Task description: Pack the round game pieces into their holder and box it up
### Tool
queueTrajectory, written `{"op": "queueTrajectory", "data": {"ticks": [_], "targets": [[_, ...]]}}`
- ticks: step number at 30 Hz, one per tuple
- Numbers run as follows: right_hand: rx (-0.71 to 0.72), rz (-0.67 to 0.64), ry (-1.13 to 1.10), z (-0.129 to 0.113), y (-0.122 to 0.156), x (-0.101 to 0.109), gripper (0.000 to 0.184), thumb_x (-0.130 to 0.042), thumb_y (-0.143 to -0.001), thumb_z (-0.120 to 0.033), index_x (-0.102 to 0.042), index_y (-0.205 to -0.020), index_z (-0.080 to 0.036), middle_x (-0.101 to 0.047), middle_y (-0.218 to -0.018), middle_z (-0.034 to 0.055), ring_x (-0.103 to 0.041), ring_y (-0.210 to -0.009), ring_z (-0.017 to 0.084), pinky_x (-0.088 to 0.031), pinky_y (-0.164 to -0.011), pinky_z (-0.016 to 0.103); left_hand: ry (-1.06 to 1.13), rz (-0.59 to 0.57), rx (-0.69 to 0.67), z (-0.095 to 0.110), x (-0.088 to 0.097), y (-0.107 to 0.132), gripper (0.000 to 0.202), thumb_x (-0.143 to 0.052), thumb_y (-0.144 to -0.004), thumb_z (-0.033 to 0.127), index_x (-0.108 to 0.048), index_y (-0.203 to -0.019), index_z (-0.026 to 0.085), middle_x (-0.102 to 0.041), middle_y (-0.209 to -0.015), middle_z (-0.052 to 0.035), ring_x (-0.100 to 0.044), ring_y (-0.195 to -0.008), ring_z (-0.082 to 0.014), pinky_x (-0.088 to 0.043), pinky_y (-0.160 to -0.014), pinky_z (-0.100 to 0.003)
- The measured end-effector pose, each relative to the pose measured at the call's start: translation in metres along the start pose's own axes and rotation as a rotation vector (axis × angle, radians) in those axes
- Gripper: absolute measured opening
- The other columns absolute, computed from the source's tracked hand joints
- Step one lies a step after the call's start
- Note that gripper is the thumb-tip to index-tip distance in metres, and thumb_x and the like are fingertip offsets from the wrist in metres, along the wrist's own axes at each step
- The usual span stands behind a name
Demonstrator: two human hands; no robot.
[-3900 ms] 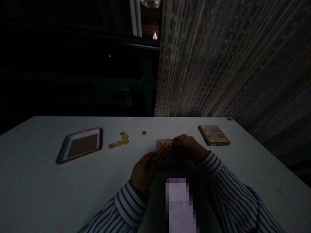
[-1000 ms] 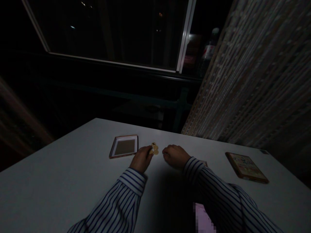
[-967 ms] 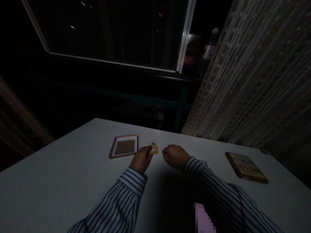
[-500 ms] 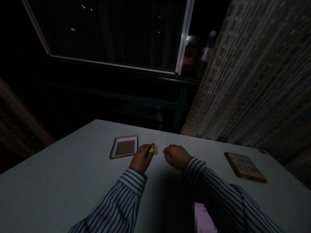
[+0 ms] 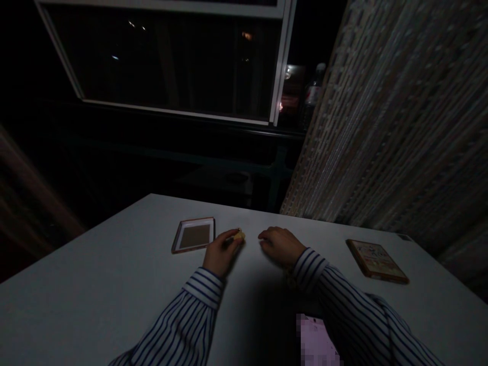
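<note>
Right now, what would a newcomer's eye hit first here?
Probably the left hand and right hand in striped sleeves, facing each other mid-picture, with small yellow pieces at the left fingertips. Then the pale table spread beneath them, bright against the dark, and the curtain of strings filling the upper right.

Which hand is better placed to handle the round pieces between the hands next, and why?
Probably the left hand: it is at those round pieces, while the right hand is farther off.
</note>
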State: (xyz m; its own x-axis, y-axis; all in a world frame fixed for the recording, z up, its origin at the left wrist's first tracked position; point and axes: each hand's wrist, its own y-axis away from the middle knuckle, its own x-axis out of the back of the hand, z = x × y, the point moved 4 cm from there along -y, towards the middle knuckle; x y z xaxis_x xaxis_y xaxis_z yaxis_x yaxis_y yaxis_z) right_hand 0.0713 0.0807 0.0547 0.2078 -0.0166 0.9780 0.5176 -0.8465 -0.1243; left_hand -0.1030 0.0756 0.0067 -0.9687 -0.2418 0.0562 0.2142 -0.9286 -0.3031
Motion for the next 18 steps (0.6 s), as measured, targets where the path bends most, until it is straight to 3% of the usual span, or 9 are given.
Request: {"op": "queueTrajectory", "data": {"ticks": [5, 10, 18], "targets": [[-0.008, 0.028, -0.04, 0.002, 0.007, 0.006, 0.034, -0.041, -0.082, -0.029, -0.061, -0.108, -0.019, -0.064, -0.103, 0.0081, -0.056, -0.097, 0.021, -0.039, -0.084, 0.032, 0.25, -0.032, 0.195, 0.005, -0.005, 0.006, 0.034, -0.073, -0.062, 0.027, -0.066, -0.092, 0.013, -0.069, -0.09, -0.0105, -0.064, -0.085, -0.0199, -0.046, -0.086, -0.033], [-0.017, 0.052, -0.076, 0.003, 0.013, 0.01, 0.034, -0.041, -0.082, -0.029, -0.061, -0.109, -0.018, -0.064, -0.102, 0.0079, -0.056, -0.096, 0.02, -0.038, -0.085, 0.03, 0.427, -0.042, 0.326, 0.002, -0.011, 0.012, 0.037, -0.073, -0.063, 0.027, -0.066, -0.095, 0.011, -0.069, -0.095, -0.0113, -0.063, -0.09, -0.0182, -0.042, -0.093, -0.032], [-0.044, 0.065, -0.117, 0.008, 0.021, 0.016, 0.035, -0.043, -0.082, -0.029, -0.06, -0.111, -0.018, -0.063, -0.104, 0.0076, -0.056, -0.095, 0.018, -0.038, -0.085, 0.029, 0.759, 0.025, 0.477, 0.007, -0.028, 0.021, 0.012, -0.064, -0.072, 0.014, -0.068, -0.083, 0.012, -0.069, -0.085, -0.0066, -0.063, -0.084, -0.0124, -0.045, -0.089, -0.026]]}}
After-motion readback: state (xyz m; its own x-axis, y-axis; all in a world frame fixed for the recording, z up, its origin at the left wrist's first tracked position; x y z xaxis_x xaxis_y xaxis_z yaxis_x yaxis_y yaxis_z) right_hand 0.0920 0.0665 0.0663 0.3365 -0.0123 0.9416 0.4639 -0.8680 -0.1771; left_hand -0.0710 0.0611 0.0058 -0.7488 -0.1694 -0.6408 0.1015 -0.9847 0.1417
